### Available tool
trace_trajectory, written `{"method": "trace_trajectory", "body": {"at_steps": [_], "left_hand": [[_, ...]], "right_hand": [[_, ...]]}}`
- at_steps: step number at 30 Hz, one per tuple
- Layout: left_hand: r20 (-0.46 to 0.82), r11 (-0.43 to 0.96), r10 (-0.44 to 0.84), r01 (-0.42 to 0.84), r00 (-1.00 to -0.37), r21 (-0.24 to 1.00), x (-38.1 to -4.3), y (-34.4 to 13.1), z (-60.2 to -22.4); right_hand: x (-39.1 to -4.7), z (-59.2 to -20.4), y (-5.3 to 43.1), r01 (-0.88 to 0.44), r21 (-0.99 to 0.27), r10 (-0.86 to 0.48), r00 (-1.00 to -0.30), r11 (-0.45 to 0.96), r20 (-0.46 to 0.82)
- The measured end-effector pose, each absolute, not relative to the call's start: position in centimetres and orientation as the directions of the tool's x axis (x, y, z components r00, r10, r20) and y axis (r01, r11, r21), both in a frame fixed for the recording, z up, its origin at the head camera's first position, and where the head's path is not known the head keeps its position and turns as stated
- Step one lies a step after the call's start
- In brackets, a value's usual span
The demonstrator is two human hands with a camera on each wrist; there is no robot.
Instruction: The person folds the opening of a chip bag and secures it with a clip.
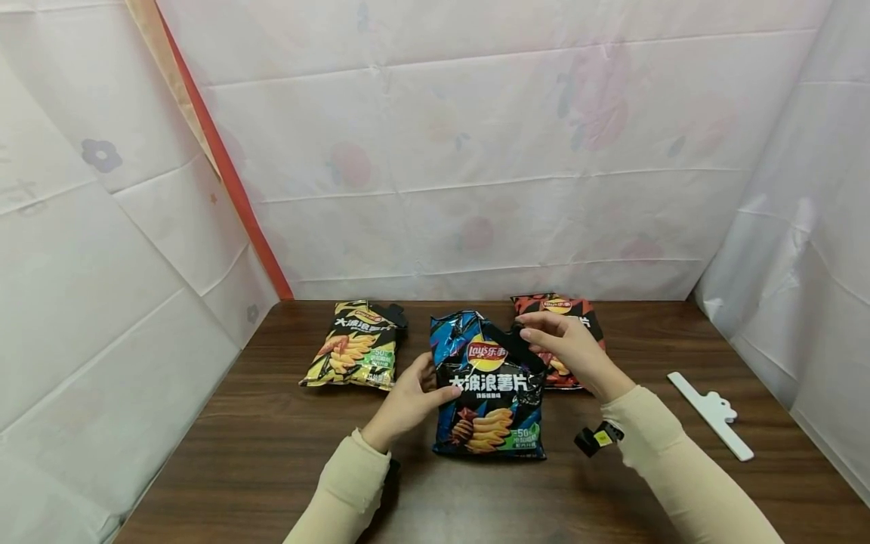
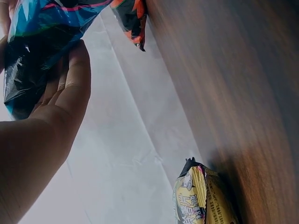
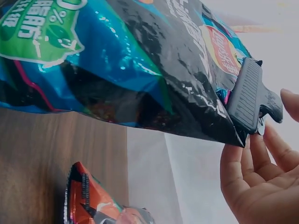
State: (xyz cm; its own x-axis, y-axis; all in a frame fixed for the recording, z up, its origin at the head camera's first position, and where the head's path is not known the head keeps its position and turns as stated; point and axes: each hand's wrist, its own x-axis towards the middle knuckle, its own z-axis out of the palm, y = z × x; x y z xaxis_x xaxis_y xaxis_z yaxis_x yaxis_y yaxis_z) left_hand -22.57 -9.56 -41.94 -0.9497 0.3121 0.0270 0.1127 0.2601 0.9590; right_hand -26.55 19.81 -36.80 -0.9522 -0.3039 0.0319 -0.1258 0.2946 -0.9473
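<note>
Bag [image 1: 488, 408], blue | left hand [image 1: 408, 397]: fingers gripping its side | right hand [image 1: 573, 349]: fingers pinching black clip [image 3: 245, 97]

1. The left arm [image 1: 340, 487], cream-sleeved, enters from the bottom of the head view and slants up to the right.
2. The left hand [image 1: 410, 397] grips, its left thumb [image 1: 444, 394] laid across the front and its left fingers [image 2: 77, 70] behind.
3. The right arm [image 1: 676, 457], sleeved alike, slants up to the left from the lower right.
4. The right hand [image 1: 567, 351] sits higher than the left, pointing leftward.
5. Its right fingers [image 3: 233, 172] bend, the right thumb [image 3: 290, 103] apart from them.
6. Bare skin shows beyond both cuffs.
</note>
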Motion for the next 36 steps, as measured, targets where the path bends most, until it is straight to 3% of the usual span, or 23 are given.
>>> {"method": "trace_trajectory", "body": {"at_steps": [11, 16, 25, 36], "left_hand": [[0.021, 0.269, 0.299, 0.105, -0.954, 0.957, -22.6, -9.4, -41.8], [0.035, 0.259, 0.308, 0.119, -0.951, 0.959, -22.5, -9.3, -41.7], [0.040, 0.261, 0.296, 0.121, -0.954, 0.958, -22.3, -9.4, -41.8], [0.057, 0.250, 0.284, 0.132, -0.957, 0.959, -22.5, -9.4, -42.1]], "right_hand": [[-24.9, -39.0, 20.5, -0.163, -0.939, -0.279, -0.957, 0.303, 0.076], [-23.8, -40.2, 20.5, -0.126, -0.937, -0.283, -0.959, 0.326, 0.030], [-22.4, -42.2, 19.5, 0.065, -0.952, -0.255, -0.956, 0.298, -0.146], [-22.0, -43.4, 19.1, 0.064, -0.956, -0.314, -0.936, 0.287, -0.157]]}}
